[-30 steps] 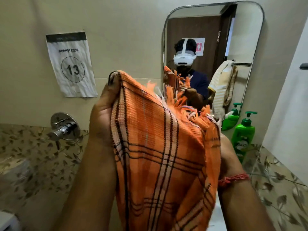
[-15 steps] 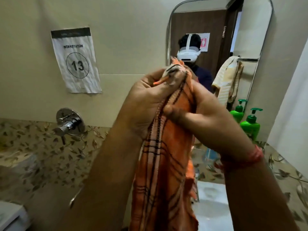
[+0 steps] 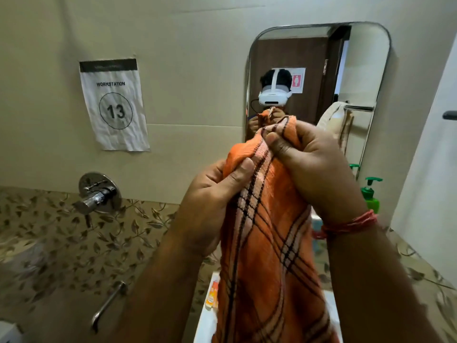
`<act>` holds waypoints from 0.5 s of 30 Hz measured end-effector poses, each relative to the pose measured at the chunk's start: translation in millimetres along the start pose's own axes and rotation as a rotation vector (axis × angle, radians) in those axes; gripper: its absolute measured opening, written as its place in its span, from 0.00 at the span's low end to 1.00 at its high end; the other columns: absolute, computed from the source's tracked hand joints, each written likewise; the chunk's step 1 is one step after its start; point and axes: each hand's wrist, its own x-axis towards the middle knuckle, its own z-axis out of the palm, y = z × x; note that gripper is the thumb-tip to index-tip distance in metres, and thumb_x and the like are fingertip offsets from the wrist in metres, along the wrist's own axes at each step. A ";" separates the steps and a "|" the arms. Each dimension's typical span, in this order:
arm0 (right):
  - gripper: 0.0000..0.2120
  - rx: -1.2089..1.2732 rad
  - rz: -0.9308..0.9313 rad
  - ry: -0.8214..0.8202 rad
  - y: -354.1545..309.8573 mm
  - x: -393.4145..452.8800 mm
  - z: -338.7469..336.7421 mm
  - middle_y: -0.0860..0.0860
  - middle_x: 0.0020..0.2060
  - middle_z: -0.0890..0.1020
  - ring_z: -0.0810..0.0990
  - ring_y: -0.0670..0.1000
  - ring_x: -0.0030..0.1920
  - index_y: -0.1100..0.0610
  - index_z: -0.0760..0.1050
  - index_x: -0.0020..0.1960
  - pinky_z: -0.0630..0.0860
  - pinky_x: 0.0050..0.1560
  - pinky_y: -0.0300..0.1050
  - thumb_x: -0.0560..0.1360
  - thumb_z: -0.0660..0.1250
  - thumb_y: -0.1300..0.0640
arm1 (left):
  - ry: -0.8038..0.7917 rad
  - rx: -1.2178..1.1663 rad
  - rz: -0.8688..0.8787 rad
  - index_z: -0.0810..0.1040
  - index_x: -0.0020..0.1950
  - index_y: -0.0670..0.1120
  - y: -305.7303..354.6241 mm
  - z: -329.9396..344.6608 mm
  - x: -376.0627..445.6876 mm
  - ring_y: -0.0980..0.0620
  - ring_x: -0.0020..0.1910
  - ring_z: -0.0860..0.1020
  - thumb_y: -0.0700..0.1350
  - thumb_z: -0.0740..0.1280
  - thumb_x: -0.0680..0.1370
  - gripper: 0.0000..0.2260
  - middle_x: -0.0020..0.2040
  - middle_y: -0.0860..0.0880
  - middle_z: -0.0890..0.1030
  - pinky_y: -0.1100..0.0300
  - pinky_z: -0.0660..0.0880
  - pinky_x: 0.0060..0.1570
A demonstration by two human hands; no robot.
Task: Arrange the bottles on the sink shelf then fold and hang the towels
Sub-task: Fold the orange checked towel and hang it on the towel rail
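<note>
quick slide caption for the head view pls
Both hands, left hand and right hand, grip a gathered orange checked towel in front of the mirror.

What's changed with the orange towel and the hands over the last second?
The orange towel, spread wide between the hands a second ago, is now gathered into a narrow hanging strip. The left hand and right hand came together and grip its top, the right higher. Both kept hold throughout; the green pump bottle stayed put.
</note>
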 end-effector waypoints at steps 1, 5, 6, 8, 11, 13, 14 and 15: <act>0.09 0.038 0.012 -0.037 2.3 -2.2 2.2 0.49 0.49 0.85 0.83 0.47 0.52 0.56 0.81 0.57 0.78 0.60 0.53 0.79 0.67 0.55 | 0.000 0.005 0.030 0.83 0.55 0.45 3.7 4.5 0.5 0.43 0.50 0.85 0.46 0.67 0.78 0.09 0.51 0.40 0.85 0.49 0.81 0.52; 0.12 0.504 0.096 -0.133 3.5 -15.4 5.1 0.54 0.51 0.83 0.83 0.52 0.51 0.56 0.76 0.58 0.79 0.52 0.52 0.75 0.68 0.57 | -0.019 0.029 0.065 0.85 0.50 0.51 11.8 10.8 3.5 0.46 0.48 0.85 0.44 0.67 0.78 0.07 0.50 0.43 0.86 0.52 0.81 0.48; 0.15 0.492 0.069 -0.102 3.3 -16.8 1.9 0.54 0.54 0.82 0.82 0.52 0.54 0.55 0.74 0.59 0.79 0.53 0.52 0.74 0.69 0.55 | -0.023 0.032 0.052 0.86 0.50 0.51 12.4 10.0 3.8 0.48 0.46 0.85 0.44 0.66 0.77 0.08 0.48 0.44 0.86 0.54 0.82 0.46; 0.23 0.405 0.035 -0.093 0.6 -16.1 -4.2 0.52 0.62 0.78 0.79 0.51 0.62 0.53 0.69 0.66 0.78 0.61 0.55 0.73 0.71 0.52 | -0.035 0.044 0.031 0.86 0.48 0.52 14.8 9.7 3.9 0.49 0.43 0.84 0.44 0.66 0.76 0.09 0.46 0.45 0.85 0.55 0.83 0.45; 0.24 -0.003 -0.055 0.005 -11.2 -17.2 -2.9 0.49 0.63 0.72 0.77 0.49 0.62 0.51 0.70 0.64 0.79 0.60 0.51 0.72 0.72 0.45 | 0.027 0.016 0.028 0.84 0.53 0.49 16.2 14.1 7.7 0.44 0.50 0.85 0.43 0.64 0.78 0.10 0.51 0.42 0.85 0.49 0.82 0.52; 0.14 -0.259 -0.168 0.189 -20.1 -25.6 -0.1 0.49 0.52 0.74 0.78 0.48 0.49 0.51 0.71 0.53 0.80 0.47 0.46 0.74 0.71 0.45 | 0.128 0.021 0.055 0.80 0.62 0.45 16.9 17.4 11.0 0.41 0.55 0.83 0.41 0.61 0.82 0.11 0.56 0.40 0.84 0.45 0.80 0.57; 0.12 -0.243 -0.181 0.153 -26.3 -32.3 2.2 0.48 0.46 0.76 0.78 0.47 0.43 0.51 0.71 0.50 0.79 0.42 0.45 0.74 0.70 0.46 | 0.165 0.035 0.071 0.77 0.65 0.45 17.2 16.9 12.7 0.41 0.57 0.83 0.41 0.61 0.83 0.12 0.59 0.40 0.83 0.44 0.79 0.58; 0.13 -0.207 -0.160 0.046 -31.2 -39.9 5.2 0.46 0.44 0.77 0.78 0.45 0.42 0.51 0.72 0.51 0.79 0.41 0.40 0.74 0.70 0.45 | 0.184 0.049 0.087 0.75 0.68 0.48 18.7 16.3 13.2 0.42 0.58 0.83 0.41 0.60 0.83 0.14 0.61 0.42 0.82 0.43 0.79 0.58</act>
